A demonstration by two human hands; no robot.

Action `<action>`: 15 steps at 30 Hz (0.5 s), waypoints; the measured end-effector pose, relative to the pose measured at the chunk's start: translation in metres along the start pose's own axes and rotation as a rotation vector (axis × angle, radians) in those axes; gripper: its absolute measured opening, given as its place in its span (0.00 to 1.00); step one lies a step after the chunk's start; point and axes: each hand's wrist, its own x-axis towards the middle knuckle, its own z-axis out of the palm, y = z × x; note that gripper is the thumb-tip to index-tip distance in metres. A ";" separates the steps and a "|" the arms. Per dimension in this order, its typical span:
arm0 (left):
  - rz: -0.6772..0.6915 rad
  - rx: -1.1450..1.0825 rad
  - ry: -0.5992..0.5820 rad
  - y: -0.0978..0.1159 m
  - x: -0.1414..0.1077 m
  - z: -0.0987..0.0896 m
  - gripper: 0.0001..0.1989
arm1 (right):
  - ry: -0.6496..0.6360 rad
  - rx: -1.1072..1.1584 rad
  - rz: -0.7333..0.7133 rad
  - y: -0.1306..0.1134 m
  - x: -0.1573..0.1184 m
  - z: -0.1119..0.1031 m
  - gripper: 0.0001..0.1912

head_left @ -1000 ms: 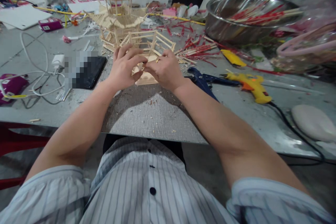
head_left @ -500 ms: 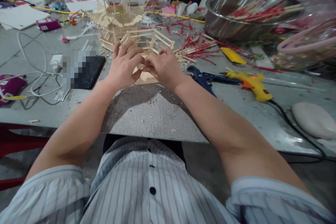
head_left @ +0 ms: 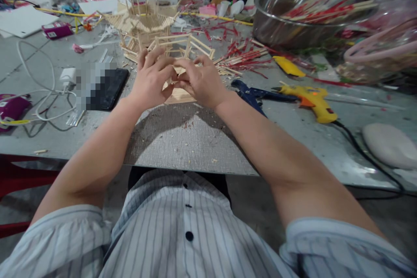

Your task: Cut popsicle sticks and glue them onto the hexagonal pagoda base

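My left hand (head_left: 151, 76) and my right hand (head_left: 205, 80) meet over the near side of a low wooden stick frame (head_left: 189, 45). The fingers of both are bent and pressed in close together, their tips almost touching. Whatever they pinch is too small or hidden to make out. Below them shows the frame's flat slatted base (head_left: 181, 96). Directly behind stands a tiered pagoda of pale sticks (head_left: 140, 21), its roofs curling up at the corners.
A yellow glue gun (head_left: 317, 102) and a dark blue tool (head_left: 249, 95) lie at the right. Farther back is a steel basin (head_left: 276, 30) with red-wrapped sticks. A phone (head_left: 114, 89), white cables and a charger (head_left: 67, 76) lie left. A person is partly visible behind the basin.
The view has shifted slightly. My right hand's index finger now reaches farther left, up against my left fingers; both hands otherwise stay at the same spot on the frame.
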 end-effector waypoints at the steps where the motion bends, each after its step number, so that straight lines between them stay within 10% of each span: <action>1: 0.000 -0.005 -0.003 0.000 0.000 0.000 0.06 | -0.009 0.004 0.003 0.000 0.000 -0.001 0.26; 15: 0.006 -0.134 0.017 0.001 0.000 0.001 0.06 | -0.118 -0.088 0.070 -0.009 0.004 -0.011 0.35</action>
